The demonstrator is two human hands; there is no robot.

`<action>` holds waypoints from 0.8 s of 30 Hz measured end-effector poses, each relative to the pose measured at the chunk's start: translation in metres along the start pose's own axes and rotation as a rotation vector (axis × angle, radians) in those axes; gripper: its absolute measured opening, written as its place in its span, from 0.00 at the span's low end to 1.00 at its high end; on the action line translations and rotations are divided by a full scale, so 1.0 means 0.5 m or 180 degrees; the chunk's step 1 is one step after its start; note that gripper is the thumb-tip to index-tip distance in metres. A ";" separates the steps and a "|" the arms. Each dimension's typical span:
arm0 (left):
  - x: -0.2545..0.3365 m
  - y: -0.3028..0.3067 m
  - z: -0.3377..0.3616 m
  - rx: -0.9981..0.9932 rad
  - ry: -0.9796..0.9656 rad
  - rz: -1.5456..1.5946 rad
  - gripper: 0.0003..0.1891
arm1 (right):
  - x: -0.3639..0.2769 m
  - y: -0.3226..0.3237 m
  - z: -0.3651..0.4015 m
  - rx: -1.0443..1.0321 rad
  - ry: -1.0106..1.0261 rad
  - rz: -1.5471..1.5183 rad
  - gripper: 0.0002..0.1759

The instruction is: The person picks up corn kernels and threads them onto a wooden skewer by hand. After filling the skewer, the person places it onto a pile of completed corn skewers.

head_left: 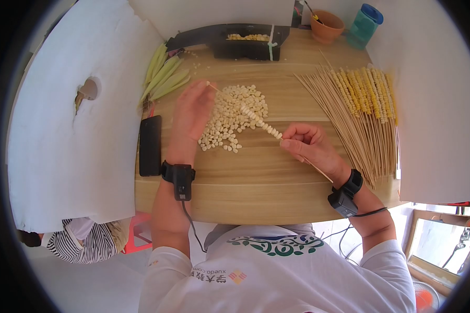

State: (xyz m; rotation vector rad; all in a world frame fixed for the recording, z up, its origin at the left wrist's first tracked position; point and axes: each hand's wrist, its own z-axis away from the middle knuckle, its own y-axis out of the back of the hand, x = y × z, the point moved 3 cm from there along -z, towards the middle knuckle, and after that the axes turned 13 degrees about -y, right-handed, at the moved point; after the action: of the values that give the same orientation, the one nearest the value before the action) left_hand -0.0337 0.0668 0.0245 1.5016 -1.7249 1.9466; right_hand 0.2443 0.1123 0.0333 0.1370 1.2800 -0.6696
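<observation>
As right hand [309, 145] pinches the skewer [253, 116], left hand [190, 113] seemingly hides its grip.

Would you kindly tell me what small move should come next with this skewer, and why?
Probably the left hand should pick one kernel from the pile of kernels and press it onto the bare tip of the skewer. The right hand holds the skewer steady, and the stretch between the tip and the threaded row carries nothing yet.

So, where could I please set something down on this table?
The table's near edge is bare between the phone and the skewers, as is the strip between kernel pile and black tray. The right side is crowded.
</observation>
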 end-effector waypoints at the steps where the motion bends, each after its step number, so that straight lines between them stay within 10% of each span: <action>1: 0.000 -0.001 0.001 -0.0001 -0.0026 0.0002 0.07 | 0.001 0.000 0.000 -0.0001 0.0000 0.0002 0.05; 24: -0.004 -0.004 0.002 0.0029 -0.0240 -0.0116 0.08 | 0.000 -0.002 -0.001 0.0041 0.0010 0.0040 0.05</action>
State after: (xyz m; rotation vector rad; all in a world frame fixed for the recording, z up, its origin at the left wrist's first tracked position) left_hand -0.0311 0.0674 0.0243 1.6179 -1.7072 1.9062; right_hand 0.2434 0.1115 0.0333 0.1565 1.2771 -0.6671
